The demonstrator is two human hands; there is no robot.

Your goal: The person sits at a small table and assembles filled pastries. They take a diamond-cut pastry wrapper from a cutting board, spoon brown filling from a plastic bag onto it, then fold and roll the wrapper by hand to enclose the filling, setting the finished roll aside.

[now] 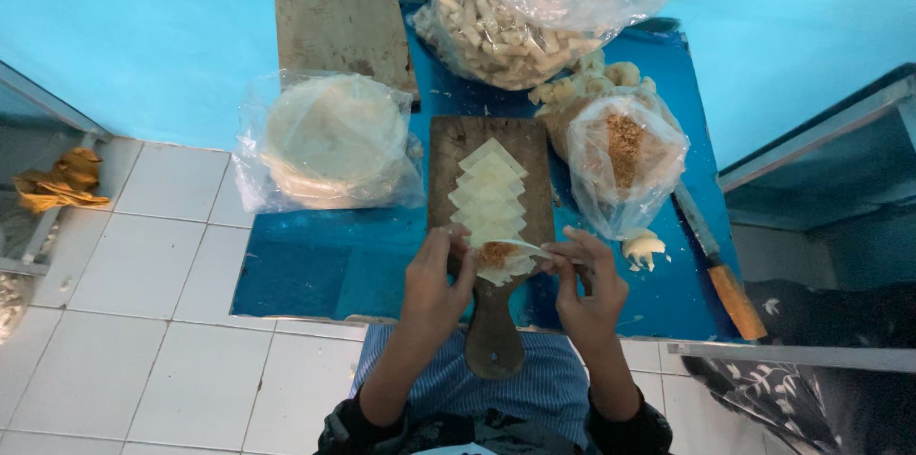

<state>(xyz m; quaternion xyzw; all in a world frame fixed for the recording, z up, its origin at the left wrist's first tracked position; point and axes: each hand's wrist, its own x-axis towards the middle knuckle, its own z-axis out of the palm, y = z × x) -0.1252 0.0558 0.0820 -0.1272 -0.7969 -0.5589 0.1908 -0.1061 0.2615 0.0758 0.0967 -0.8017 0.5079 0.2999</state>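
Observation:
A wooden paddle board lies on a low blue table, its handle toward me. A row of several pale square dough wrappers overlaps along it. The nearest wrapper carries a mound of brown filling. My left hand pinches that wrapper's left edge. My right hand folds its right corner over the filling.
A bagged stack of round wrappers sits left of the board, a second wooden board behind it. A clear bag of brown filling and a large bag of finished rolls stand right and behind. A knife lies at the right edge.

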